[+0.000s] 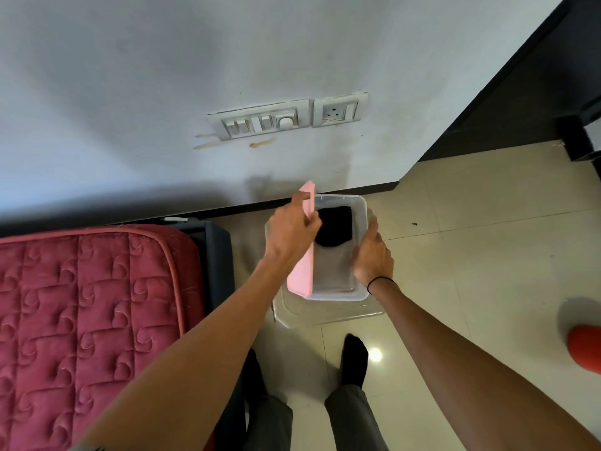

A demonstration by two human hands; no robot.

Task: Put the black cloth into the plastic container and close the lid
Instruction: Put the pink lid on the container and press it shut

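A clear plastic container (361,209) stands on a translucent stool near the wall. The black cloth (335,229) lies folded inside it, at the far end. My left hand (289,234) grips the pink lid (304,275), which stands tilted on its edge along the container's left side. My right hand (372,252) rests against the container's right wall, fingers curled on the rim. The container's left wall is hidden behind the lid and my left hand.
A red quilted mattress (87,320) on a dark frame lies to the left. The white wall with switch plates (260,122) is just behind the container. My socked feet (354,359) stand on beige tiles. A red object (585,349) sits at the right edge.
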